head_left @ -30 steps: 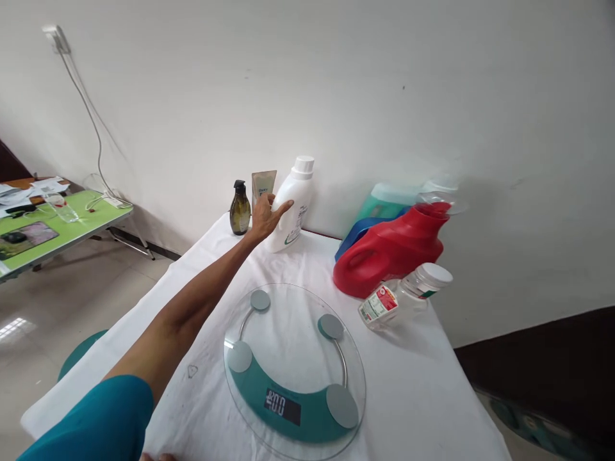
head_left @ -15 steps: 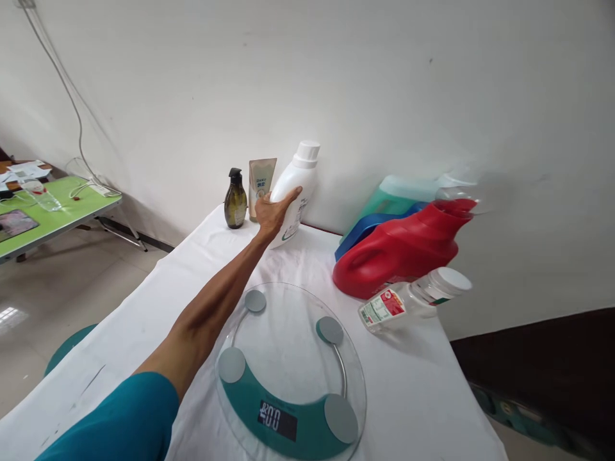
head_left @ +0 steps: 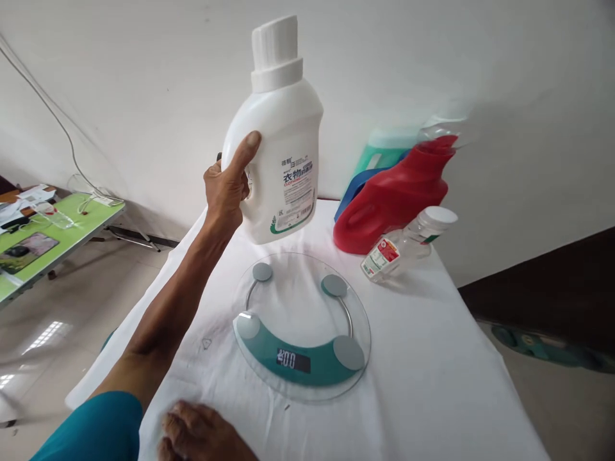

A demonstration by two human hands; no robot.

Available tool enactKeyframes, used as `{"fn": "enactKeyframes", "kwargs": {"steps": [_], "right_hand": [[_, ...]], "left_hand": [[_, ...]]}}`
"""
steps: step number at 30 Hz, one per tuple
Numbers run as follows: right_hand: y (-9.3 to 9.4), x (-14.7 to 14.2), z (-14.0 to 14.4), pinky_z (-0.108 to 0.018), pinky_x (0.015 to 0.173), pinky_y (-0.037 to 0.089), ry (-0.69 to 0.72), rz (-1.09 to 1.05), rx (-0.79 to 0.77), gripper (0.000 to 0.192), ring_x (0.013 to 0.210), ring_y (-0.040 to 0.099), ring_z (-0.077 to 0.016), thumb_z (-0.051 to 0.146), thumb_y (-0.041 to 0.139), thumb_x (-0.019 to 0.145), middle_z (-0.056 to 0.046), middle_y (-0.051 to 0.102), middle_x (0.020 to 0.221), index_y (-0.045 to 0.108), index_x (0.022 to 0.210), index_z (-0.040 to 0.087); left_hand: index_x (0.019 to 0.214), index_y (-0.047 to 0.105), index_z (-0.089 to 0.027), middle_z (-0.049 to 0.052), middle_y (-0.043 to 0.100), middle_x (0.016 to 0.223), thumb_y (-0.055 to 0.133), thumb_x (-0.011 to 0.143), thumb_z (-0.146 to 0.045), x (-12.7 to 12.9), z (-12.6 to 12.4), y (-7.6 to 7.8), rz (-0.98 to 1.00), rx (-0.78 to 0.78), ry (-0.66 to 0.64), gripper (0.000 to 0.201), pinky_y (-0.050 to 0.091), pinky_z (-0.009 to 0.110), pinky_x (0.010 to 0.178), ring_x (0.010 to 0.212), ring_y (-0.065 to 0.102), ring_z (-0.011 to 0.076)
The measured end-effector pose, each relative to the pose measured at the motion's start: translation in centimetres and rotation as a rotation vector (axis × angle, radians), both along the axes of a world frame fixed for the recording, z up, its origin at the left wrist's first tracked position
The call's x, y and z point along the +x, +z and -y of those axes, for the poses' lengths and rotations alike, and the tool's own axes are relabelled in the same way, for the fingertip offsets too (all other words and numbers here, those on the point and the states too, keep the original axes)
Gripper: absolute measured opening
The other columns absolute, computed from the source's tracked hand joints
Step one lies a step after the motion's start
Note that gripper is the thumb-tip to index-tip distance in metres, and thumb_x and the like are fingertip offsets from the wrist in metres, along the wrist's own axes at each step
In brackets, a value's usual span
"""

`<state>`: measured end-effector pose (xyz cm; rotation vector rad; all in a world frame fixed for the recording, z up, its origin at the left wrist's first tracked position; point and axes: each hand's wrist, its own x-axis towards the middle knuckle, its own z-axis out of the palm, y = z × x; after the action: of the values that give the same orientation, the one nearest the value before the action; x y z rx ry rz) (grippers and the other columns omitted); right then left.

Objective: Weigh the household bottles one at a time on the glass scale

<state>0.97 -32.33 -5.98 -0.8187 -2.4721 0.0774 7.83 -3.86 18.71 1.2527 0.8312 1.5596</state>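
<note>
My left hand (head_left: 233, 176) is closed around the handle of a white laundry liquid bottle (head_left: 283, 141) with a white cap. The bottle hangs in the air, tilted slightly, beyond the far edge of a round glass weighing scale (head_left: 298, 366). The scale has a teal band and its display reads 0.0. At the bottom edge my right hand (head_left: 202, 435) rests near the cloth with its fingers curled together and nothing visible in them; it is partly out of view. Behind my left hand only the dark tip of a pump bottle (head_left: 219, 156) shows.
On the white-clothed table (head_left: 432, 358), a red jug (head_left: 394, 198), a blue container (head_left: 353, 189), a green container (head_left: 384, 150) and a clear labelled bottle (head_left: 408, 246) stand at the right. A green table (head_left: 72, 224) with papers is at the left, beside the wall.
My left hand has lifted the white bottle off the table and brought it closer. My right hand has come into view at the bottom. The pump bottle and tube are now mostly hidden.
</note>
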Motion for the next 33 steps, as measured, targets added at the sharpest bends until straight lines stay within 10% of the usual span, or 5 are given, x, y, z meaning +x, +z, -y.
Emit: {"fn": "enactKeyframes", "kwargs": {"steps": [4,12,33], "right_hand": [[2.4,2.2,0.7,-0.036,0.119,0.045,0.108,-0.047,-0.081,0.045,0.151,0.041,-0.0272,0.041,0.054,0.102,-0.011,0.054,0.157,0.056,0.138,0.013],[4.1,2.6,1.2,-0.038,0.127,0.03,0.148,-0.043,-0.302,0.051,0.156,0.032,-0.0244,0.024,0.061,0.096,-0.013,0.05,0.159,0.05,0.145,0.015],[3.6,2.2,1.2,-0.037,0.126,0.03,0.139,-0.025,-0.272,0.051,0.152,0.036,-0.0264,0.027,0.064,0.093,-0.013,0.05,0.157,0.054,0.142,0.014]], "left_hand": [[0.063,0.035,-0.022,-0.006,0.027,0.055,0.084,0.074,-0.063,-2.3,5.5,-0.4,-0.024,-0.088,-0.048,0.065,0.028,0.024,0.044,0.048,0.038,0.0073],[0.063,0.04,-0.021,-0.005,0.03,0.054,0.087,0.068,-0.069,-3.4,11.6,-4.4,-0.103,-0.142,-0.145,0.066,0.028,0.026,0.044,0.049,0.035,0.0072],[0.059,0.044,-0.02,-0.006,0.033,0.052,0.087,0.065,-0.068,-3.1,11.6,-7.6,-0.137,-0.07,-0.275,0.065,0.02,0.025,0.045,0.047,0.027,0.0044]]}}
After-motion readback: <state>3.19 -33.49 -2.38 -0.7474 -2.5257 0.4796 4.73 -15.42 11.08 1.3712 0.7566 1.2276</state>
